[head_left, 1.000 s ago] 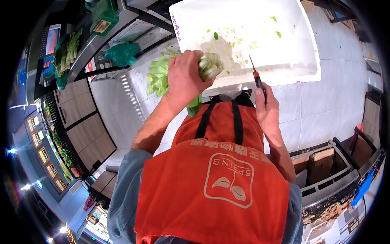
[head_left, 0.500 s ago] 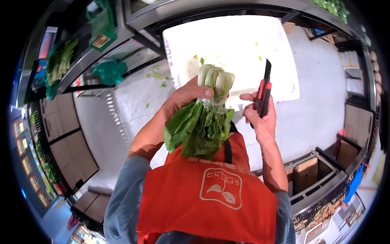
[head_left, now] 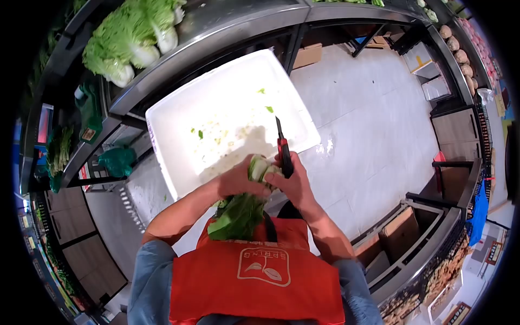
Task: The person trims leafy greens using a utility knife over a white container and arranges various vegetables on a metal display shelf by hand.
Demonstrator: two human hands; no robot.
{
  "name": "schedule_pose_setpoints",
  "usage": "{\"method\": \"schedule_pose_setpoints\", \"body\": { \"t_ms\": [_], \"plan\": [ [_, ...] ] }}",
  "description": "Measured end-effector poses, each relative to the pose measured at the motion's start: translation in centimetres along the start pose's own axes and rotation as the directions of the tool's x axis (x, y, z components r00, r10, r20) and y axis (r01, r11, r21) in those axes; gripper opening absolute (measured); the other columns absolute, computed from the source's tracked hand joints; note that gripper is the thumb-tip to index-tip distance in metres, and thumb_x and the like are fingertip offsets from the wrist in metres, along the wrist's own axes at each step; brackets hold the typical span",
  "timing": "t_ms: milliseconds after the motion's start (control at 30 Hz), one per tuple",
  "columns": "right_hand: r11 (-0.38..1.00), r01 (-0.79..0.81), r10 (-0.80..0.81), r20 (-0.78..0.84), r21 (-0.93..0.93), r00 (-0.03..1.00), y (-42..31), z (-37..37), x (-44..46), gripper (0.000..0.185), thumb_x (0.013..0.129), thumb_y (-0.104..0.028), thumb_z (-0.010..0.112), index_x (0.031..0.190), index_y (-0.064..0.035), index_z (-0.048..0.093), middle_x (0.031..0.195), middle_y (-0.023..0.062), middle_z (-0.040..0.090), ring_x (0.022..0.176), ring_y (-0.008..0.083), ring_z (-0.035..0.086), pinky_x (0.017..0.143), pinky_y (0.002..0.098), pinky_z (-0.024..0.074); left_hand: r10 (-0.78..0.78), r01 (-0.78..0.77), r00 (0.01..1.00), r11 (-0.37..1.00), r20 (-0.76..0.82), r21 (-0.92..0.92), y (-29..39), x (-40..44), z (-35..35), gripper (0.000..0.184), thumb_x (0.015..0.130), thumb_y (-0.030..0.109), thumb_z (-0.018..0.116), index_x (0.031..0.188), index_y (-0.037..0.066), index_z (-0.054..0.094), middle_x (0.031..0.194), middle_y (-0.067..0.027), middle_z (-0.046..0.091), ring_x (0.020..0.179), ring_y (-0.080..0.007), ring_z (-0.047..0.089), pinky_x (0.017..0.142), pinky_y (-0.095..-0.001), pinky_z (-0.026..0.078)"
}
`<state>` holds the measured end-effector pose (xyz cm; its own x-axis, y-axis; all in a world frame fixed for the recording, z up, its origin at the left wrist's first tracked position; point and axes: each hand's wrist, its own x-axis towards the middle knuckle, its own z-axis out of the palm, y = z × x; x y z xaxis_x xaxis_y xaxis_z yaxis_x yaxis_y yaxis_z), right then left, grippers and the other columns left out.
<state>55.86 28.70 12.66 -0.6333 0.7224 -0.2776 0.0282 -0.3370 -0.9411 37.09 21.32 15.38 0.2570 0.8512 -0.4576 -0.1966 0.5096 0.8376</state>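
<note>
My left hand [head_left: 238,179] is closed around a bunch of leafy greens [head_left: 235,218], held in front of the red apron [head_left: 216,287]. The pale stem ends [head_left: 259,167] point up toward the box, and the dark green leaves hang down over the apron. In my right hand [head_left: 298,187] is a box cutter [head_left: 283,149] with a red and black handle, its blade out and pointing away from me. The thumb of that hand presses on the pale stems beside the left hand. Just beyond both hands lies a white box [head_left: 179,130] with small leaf scraps inside.
A metal counter edge [head_left: 216,46] runs behind the box, with Chinese cabbages [head_left: 132,43] on it at upper left. Green plastic bags [head_left: 117,161] hang at left. At lower right stands a rack with cardboard [head_left: 400,230]. Pale floor tiles [head_left: 374,141] stretch to the right.
My right hand has come in with the box cutter and now touches the stems. The bunch is lower and turned. The view has swung, bringing the cabbages into sight and shifting the box left.
</note>
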Motion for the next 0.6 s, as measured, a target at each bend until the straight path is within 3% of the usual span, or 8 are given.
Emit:
{"method": "schedule_pose_setpoints", "body": {
  "t_ms": [67,100,200,300,400,467,567,600],
  "plan": [
    [0.995,-0.102,0.101,-0.027,-0.023,0.995,0.1,-6.5,-1.5,0.058,0.077,-0.027,0.088,0.116,-0.0024,0.052,0.097,0.0009,0.057,0.086,0.0107,0.056,0.075,0.0268,0.0496,-0.074,0.08,0.997,0.981,-0.037,0.178,-0.4,4.3,3.6,0.088,0.071,0.009,0.083,0.143,0.002,0.033,0.126,-0.0131,0.057,0.118,-0.0249,0.056,0.099,-0.0364,0.049],
    [0.992,-0.125,0.124,-0.027,-0.035,0.992,-0.4,-9.3,-1.4,0.057,0.077,-0.026,0.087,0.115,-0.0023,0.053,0.097,0.0014,0.057,0.086,0.011,0.056,0.075,0.027,0.0501,-0.315,0.329,0.941,0.938,-0.125,0.114,1.5,5.8,6.4,0.085,0.072,0.01,0.085,0.141,0.002,0.036,0.126,-0.0147,0.057,0.118,-0.0272,0.056,0.101,-0.0376,0.048],
    [0.975,-0.193,0.199,-0.055,0.109,0.978,-3.2,-16.9,-2.4,0.052,0.078,-0.023,0.084,0.116,-0.0038,0.054,0.097,0.0029,0.058,0.086,0.0135,0.059,0.074,0.0279,0.0506,-0.193,0.146,0.964,0.958,0.181,0.245,4.4,12.1,10.5,0.075,0.082,0.024,0.082,0.14,0.003,0.04,0.125,-0.0128,0.057,0.12,-0.0296,0.054,0.106,-0.0398,0.044],
    [0.952,-0.183,0.207,-0.076,0.245,0.975,-4.6,-22.5,-1.8,0.05,0.078,-0.023,0.083,0.115,-0.0051,0.055,0.097,0.0022,0.058,0.087,0.0131,0.059,0.076,0.0296,0.0499,-0.122,0.115,0.989,0.99,0.087,0.083,4.8,15.0,11.7,0.071,0.097,0.037,0.066,0.15,0.003,0.034,0.139,-0.0134,0.054,0.125,-0.0243,0.053,0.107,-0.0354,0.042],
    [0.925,-0.127,0.135,0.001,0.358,0.991,-6.4,-25.4,0.7,0.043,0.084,-0.024,0.074,0.116,-0.0055,0.055,0.097,0.0029,0.058,0.087,0.0134,0.058,0.077,0.0299,0.0493,-0.1,0.173,0.941,0.963,0.325,-0.206,8.3,17.2,9.6,0.058,0.104,0.046,0.051,0.143,0.003,0.048,0.132,-0.0056,0.061,0.118,-0.0139,0.055,0.101,-0.0271,0.045],
    [0.901,-0.149,0.155,0.018,0.407,0.988,-7.1,-26.4,2.8,0.044,0.088,-0.026,0.067,0.124,-0.0039,0.055,0.106,0.0062,0.062,0.096,0.0183,0.062,0.084,0.0342,0.0513,0.016,0.06,0.965,0.958,0.262,-0.282,7.4,17.6,6.9,0.059,0.106,0.047,0.044,0.143,0.002,0.048,0.133,-0.0066,0.06,0.121,-0.0142,0.056,0.102,-0.0277,0.045],
    [0.807,-0.207,0.201,0.073,0.554,0.977,-10.6,-26.8,6.8,0.038,0.087,-0.024,0.07,0.116,-0.0045,0.056,0.098,0.0054,0.064,0.086,0.0173,0.065,0.073,0.032,0.054,0.042,-0.036,0.999,0.942,0.008,-0.335,7.7,17.7,5.3,0.058,0.107,0.043,0.043,0.144,-0.001,0.045,0.135,-0.0117,0.06,0.117,-0.0179,0.06,0.1,-0.0335,0.049],
    [0.795,-0.24,0.189,0.149,0.556,0.971,-11.2,-27.2,8.5,0.055,0.091,-0.032,0.064,0.136,-0.0035,0.051,0.125,0.0113,0.063,0.115,0.0264,0.062,0.098,0.0408,0.0512,0.022,-0.056,0.995,0.934,-0.097,-0.354,6.8,18.4,4.3,0.053,0.107,0.041,0.043,0.141,0.0,0.049,0.132,-0.0114,0.062,0.115,-0.0185,0.062,0.096,-0.0343,0.053]
  ]
}}
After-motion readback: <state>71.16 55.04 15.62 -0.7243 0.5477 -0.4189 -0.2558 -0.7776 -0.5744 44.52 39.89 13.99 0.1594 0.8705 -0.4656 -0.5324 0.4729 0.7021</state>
